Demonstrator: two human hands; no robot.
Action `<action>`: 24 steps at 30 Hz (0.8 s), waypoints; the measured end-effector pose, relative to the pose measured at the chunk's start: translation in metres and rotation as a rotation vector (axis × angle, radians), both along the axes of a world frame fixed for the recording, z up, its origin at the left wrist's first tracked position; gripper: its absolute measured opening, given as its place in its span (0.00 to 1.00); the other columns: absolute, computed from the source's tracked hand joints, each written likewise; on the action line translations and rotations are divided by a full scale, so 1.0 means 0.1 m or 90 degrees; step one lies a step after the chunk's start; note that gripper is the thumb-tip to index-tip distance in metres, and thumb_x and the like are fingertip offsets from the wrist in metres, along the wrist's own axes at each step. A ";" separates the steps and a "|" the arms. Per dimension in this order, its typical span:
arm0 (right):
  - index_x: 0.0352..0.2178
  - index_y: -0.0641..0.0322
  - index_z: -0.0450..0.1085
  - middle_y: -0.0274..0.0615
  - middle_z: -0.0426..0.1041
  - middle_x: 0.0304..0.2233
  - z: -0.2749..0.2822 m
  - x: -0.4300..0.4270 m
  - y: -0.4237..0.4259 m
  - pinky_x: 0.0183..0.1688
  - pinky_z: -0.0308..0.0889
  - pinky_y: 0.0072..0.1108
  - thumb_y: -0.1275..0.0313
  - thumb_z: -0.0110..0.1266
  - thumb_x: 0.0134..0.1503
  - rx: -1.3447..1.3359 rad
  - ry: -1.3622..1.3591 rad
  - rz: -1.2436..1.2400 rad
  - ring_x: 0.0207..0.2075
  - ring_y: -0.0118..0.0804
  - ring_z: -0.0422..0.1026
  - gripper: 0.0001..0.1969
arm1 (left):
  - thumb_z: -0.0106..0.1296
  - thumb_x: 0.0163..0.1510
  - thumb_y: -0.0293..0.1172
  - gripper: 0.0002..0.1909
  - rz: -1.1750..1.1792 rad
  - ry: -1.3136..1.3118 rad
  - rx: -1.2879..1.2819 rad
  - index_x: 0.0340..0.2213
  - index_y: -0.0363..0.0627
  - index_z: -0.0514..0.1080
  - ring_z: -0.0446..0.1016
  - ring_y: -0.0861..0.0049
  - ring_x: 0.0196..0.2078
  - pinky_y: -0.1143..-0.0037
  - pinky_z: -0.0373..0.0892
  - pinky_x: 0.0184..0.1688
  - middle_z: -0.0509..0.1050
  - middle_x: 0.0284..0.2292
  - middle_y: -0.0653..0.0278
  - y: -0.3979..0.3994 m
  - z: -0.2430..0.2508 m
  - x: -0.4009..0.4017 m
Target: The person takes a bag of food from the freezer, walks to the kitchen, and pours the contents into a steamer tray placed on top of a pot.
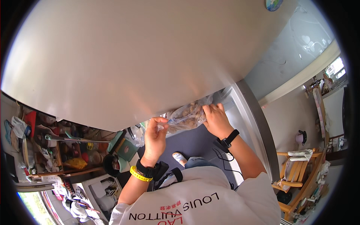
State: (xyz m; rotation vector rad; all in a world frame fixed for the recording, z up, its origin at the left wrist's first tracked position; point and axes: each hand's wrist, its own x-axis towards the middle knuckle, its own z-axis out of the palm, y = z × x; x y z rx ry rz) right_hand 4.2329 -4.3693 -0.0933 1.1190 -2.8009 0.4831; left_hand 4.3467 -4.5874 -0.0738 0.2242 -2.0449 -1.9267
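Observation:
A clear plastic bag point(188, 114) filled with brown, lumpy pieces is stretched between my two hands, just below the lower edge of a large smooth refrigerator front point(135, 62). My left hand point(156, 137) pinches the bag's gathered end between thumb and fingers. At the bag's other side, my right hand point(218, 119) grips the plastic, with its fingers curled over the top. The refrigerator front hides part of the bag's far side. Right of my right hand stands an open door point(247, 118) with a white inner lining and a dark outer edge.
Crowded shelves point(76, 152) with jars and packets fill the left side, near a black bin point(111, 164) and a green dustpan point(126, 149). A black cable point(222, 160) hangs beside my right forearm. A wooden chair point(295, 171) stands far right. Dark floor point(194, 143) lies below.

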 end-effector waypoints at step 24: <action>0.40 0.64 0.62 0.50 0.69 0.35 -0.08 0.16 0.37 0.47 0.60 0.31 0.78 0.55 0.38 -0.193 -0.134 0.076 0.40 0.50 0.67 0.23 | 0.48 0.51 0.14 0.10 -0.026 0.061 -0.005 0.33 0.42 0.64 0.64 0.84 0.36 0.84 0.61 0.40 0.67 0.33 0.69 0.13 0.50 0.20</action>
